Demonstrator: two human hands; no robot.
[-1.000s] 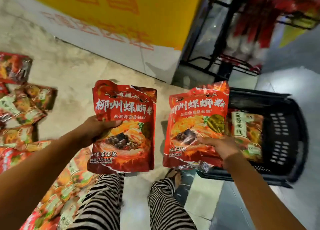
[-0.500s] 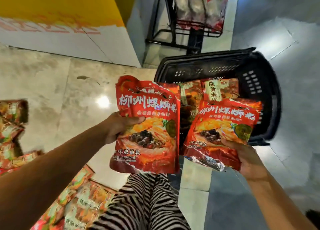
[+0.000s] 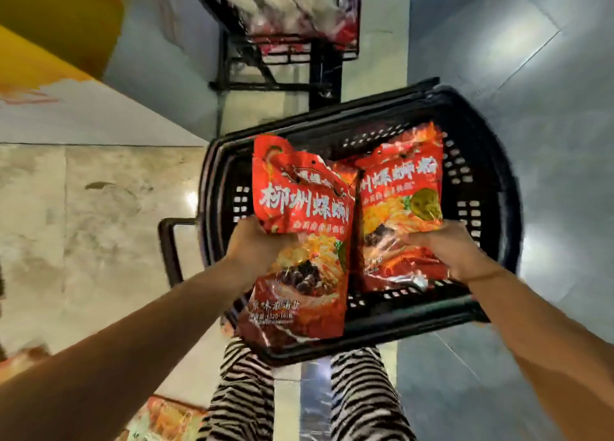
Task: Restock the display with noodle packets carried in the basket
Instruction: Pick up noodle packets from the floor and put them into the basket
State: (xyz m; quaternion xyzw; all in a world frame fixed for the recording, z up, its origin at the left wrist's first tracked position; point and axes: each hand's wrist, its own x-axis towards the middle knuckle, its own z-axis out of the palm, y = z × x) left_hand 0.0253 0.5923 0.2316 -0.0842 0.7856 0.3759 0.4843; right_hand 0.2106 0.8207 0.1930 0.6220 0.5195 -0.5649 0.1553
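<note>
Over the basket (image 3: 491, 161), our left grip (image 3: 255, 247) clasps the left packet (image 3: 312, 274) by its edge, our right grip (image 3: 455, 254) the right packet (image 3: 398, 201); both seem light, crinkly and slippery, best held mid-edge.

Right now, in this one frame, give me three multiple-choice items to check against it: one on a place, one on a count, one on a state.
1. Where are the left packet and the right packet?
A) held over the black basket
B) lying on a table
C) inside a cardboard box

2. How many packets do the hands hold in all?
A) one
B) two
C) four

3. What is the left hand doing?
A) hanging open with nothing in it
B) resting on the basket rim
C) gripping a packet

Answers:
1 A: both packets show in front of the basket's inside.
2 B: the left hand has one and the right hand has the other.
3 C: it clasps the left packet at its side edge.
</note>
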